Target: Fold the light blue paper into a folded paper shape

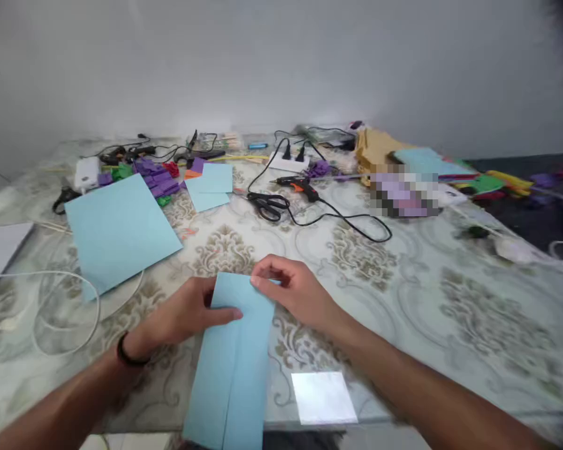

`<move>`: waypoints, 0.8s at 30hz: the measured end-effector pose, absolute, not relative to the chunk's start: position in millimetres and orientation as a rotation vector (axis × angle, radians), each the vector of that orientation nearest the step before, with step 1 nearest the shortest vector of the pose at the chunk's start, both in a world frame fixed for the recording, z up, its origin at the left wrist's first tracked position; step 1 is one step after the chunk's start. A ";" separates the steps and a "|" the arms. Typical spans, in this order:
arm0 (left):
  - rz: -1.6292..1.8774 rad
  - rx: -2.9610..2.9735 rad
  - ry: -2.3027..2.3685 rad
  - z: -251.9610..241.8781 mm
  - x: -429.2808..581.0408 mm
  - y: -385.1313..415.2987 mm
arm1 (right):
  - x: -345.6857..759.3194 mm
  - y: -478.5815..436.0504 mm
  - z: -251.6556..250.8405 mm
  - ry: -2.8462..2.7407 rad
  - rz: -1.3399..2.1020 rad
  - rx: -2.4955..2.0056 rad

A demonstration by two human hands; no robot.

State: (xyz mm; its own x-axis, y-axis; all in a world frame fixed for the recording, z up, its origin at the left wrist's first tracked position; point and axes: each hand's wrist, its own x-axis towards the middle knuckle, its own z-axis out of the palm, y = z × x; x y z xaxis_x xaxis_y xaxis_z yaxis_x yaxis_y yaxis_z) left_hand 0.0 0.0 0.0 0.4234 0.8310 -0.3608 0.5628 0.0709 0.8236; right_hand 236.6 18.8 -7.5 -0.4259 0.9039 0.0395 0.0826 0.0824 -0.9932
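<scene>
A folded light blue sheet of paper [234,375] stands between my hands at the table's front edge, with a lengthwise seam where its two sides meet. My left hand [199,306] grips its left side, the thumb lying on the front near the seam and the fingers hidden behind. At the top right corner, my right hand [288,287] pinches the paper between thumb and curled fingers. The lower end of the paper reaches past the table edge.
A larger blue sheet [122,231] lies left, smaller blue pieces [211,184] behind. A glue gun [303,186], black scissors [267,206] and a white power strip [288,162] sit at the back. A white square [323,397] lies near the front edge; a white cable [96,306] loops left.
</scene>
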 end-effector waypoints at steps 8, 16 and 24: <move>0.544 1.217 1.367 0.7 -5.6 -1.6 | 237.6 17.2 -13.1 -1.552 1.777 -1.082; 0.555 1.254 1.353 -2.5 -11.3 0.6 | 237.4 15.6 -10.9 -1.597 1.652 -1.092; 1.009 0.904 1.245 1.3 -12.1 8.2 | 249.4 13.9 -7.5 -1.861 1.416 -0.787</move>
